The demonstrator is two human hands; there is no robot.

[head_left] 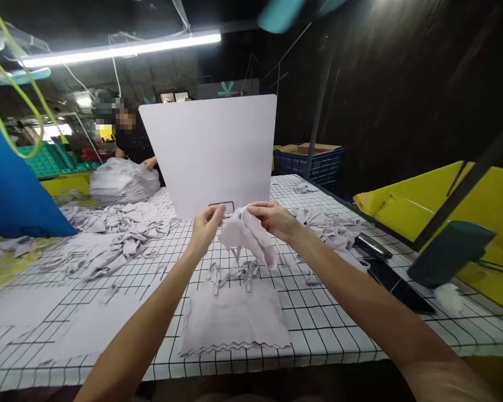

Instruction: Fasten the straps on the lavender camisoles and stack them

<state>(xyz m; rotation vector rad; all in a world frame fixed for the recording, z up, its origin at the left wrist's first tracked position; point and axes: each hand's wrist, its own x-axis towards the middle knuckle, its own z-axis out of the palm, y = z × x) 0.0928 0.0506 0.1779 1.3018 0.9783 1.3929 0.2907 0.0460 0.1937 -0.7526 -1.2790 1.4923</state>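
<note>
A small pale pinkish-grey fabric garment (251, 240) hangs bunched above the table, pinched at its top by my right hand (272, 219). Just to its left, my left hand (207, 228) has its fingertips pressed together and slightly blurred; whatever they hold is too small to make out. Below both hands, a strappy camisole top (237, 318) of similar colour lies flat near the table's front edge. Its thin straps point away from me and its wavy hem faces me.
A white upright board (218, 151) stands across the gridded table (318, 329). Loose garments (121, 240) are heaped at left, more (331, 226) at right. A black phone-like slab (402, 287) lies right. A person (136, 139) handles a wrapped bundle (123, 181) behind; a blue board (17, 184) stands left.
</note>
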